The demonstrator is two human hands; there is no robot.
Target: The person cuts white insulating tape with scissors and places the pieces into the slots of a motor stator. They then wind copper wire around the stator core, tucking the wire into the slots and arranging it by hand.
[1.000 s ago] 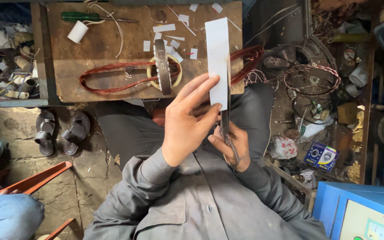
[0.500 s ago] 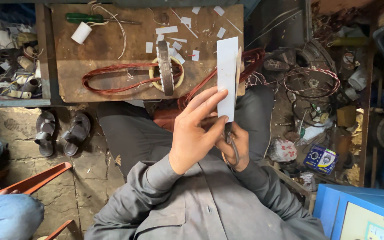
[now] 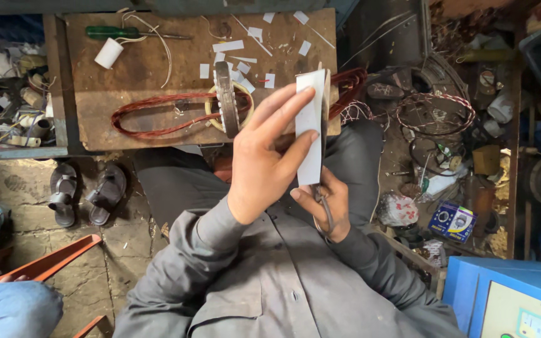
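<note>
Looking down from the head camera, I see my left hand (image 3: 264, 163) raised over my lap, its fingers (image 3: 286, 112) stretched long and pressed against a white rectangular strip of stiff paper (image 3: 311, 125), thumb on the near side, so the strip stands upright between us and the worktop. My right hand (image 3: 327, 203) sits just below it, fingers curled shut around the handles of a pair of metal scissors (image 3: 325, 209); the blades run up along the strip's right edge, and I cannot tell how far apart they stand.

Beyond the hands lies the worn brown wooden worktop (image 3: 158, 69). On it rests a round metal stator ring wound with yellow tape (image 3: 228, 103), with a long loop of reddish copper wire (image 3: 151, 116) trailing off to its left. Small white paper offcuts (image 3: 230, 47) are scattered across the board's far half. A green-handled screwdriver (image 3: 117, 31) and a small white roll of tape (image 3: 109, 53) lie near the far left corner. A pair of dark sandals (image 3: 86, 194) sits on the stone floor at the left.
</note>
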